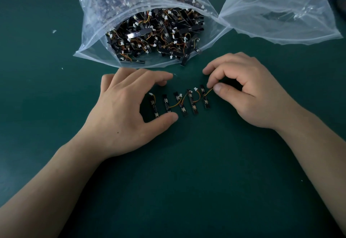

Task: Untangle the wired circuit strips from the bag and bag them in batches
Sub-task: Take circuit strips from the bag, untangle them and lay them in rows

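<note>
Several black circuit strips (pixel 182 104) with orange-yellow wires and white plugs lie side by side in a row on the green table. My left hand (pixel 129 110) rests over the row's left end, fingers spread and relaxed, thumb tip touching the table beside the lower ends of the strips. My right hand (pixel 243 91) pinches the wire (pixel 208 92) of the rightmost strip (pixel 205 98) between thumb and forefinger. Behind the row a clear plastic bag (pixel 93 54) lies open toward me, packed with a tangled heap of strips (pixel 155 33).
A second clear plastic bag (pixel 277 13) lies at the back right, its contents dim through the film. One strip (pixel 187 56) pokes out of the full bag's mouth. Small white scraps (pixel 54 31) dot the green mat at the left.
</note>
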{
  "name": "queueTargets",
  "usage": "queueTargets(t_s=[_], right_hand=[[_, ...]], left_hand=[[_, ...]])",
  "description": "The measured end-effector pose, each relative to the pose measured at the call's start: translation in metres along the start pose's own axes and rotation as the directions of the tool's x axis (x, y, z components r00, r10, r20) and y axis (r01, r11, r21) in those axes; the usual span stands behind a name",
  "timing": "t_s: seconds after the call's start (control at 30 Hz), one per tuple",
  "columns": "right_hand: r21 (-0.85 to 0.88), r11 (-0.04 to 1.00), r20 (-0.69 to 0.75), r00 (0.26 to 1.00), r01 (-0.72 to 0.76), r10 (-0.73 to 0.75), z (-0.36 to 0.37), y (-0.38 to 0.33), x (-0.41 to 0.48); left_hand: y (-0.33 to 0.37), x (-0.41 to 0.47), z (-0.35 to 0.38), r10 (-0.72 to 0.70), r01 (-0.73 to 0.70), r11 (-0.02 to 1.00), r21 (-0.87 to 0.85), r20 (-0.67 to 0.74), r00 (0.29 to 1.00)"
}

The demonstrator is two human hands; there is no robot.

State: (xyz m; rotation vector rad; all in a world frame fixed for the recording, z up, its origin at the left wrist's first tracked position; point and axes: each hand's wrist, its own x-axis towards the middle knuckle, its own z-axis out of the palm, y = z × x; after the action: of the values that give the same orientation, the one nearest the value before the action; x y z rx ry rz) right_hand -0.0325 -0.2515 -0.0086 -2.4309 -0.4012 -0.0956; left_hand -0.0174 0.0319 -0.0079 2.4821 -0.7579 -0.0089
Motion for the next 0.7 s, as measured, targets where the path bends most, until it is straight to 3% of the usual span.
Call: queueTargets(t_s=[0.33,0.7], right_hand=[[0.016,1.0,-0.013,1.0,0.002,-0.001,0.0009,-0.0001,-0.0009],[0.027,1.0,-0.124,0.992,0.001,0.002,0.0037,-0.0018,-0.0016]], left_hand=[[0.0001,0.0005,-0.0004,0.011,-0.011,1.0,0.002,-0.002,1.0],[0.0011,0.0012,-0.0028,0.003,-0.003,0.999,-0.036,0.0,1.0]])
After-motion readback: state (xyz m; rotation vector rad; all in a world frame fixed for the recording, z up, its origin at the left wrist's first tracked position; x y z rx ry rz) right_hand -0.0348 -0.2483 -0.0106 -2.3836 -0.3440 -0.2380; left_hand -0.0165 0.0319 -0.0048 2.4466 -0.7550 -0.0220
